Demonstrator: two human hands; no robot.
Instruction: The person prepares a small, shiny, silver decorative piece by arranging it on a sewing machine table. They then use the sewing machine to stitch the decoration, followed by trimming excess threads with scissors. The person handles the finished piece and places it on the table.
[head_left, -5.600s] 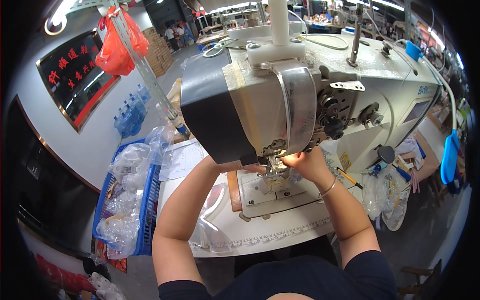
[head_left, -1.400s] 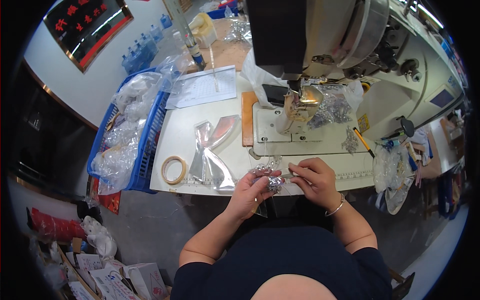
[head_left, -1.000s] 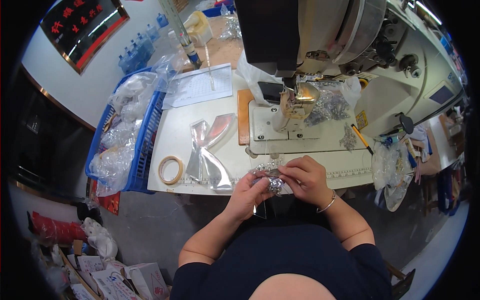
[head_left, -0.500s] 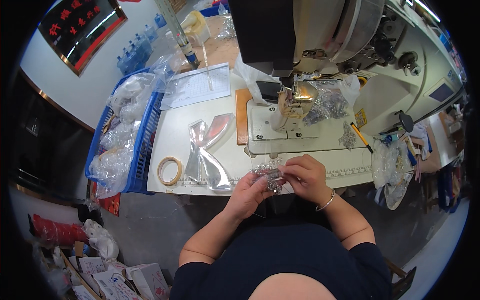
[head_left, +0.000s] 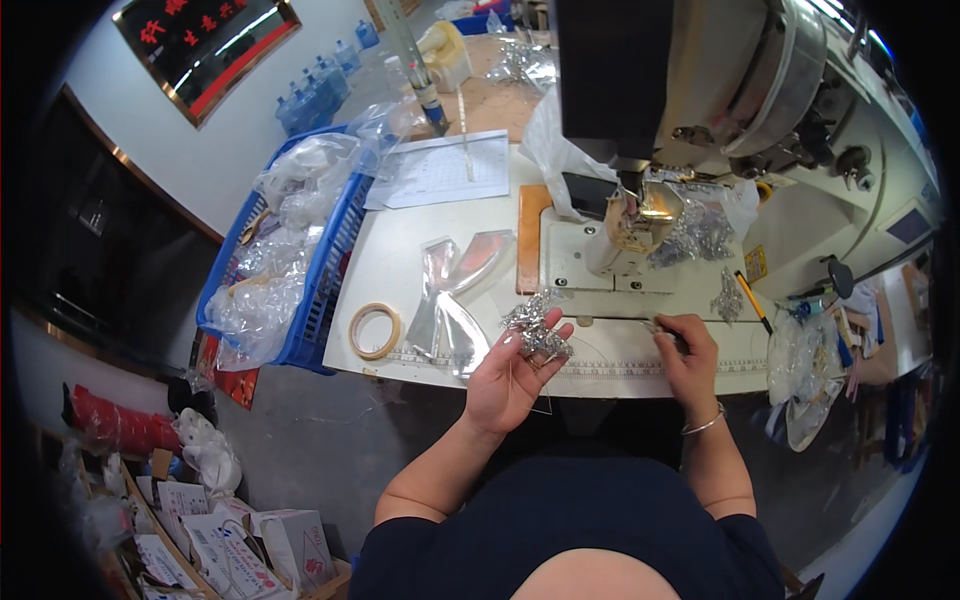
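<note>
A cluster of shiny silver rhinestone-like pieces (head_left: 538, 330) rests on the fingers of my left hand (head_left: 500, 395), gripped under my thumb at the table's front edge. Fine threads hang below it. Farther right, my right hand (head_left: 690, 362) is closed near the ruler strip, fingers curled round a small dark thing that I cannot make out. Left of the cluster lie glossy clear-and-silver strap pieces (head_left: 480, 262). Beyond my hands stands a post-type sewing machine (head_left: 625, 240) with a white base plate.
A tape roll (head_left: 374, 331) and a paper sheet (head_left: 440, 168) lie on the left of the white table. Next to them stands a blue basket (head_left: 345, 235) of plastic bags. At right are a yellow pen (head_left: 753, 300), a small silver piece (head_left: 726, 296) and bagged silver pieces (head_left: 695, 235).
My right hand has left the cluster and moved right, now curled round a small dark thing. The left hand keeps the cluster, its palm turned up more. The view has shifted left.
</note>
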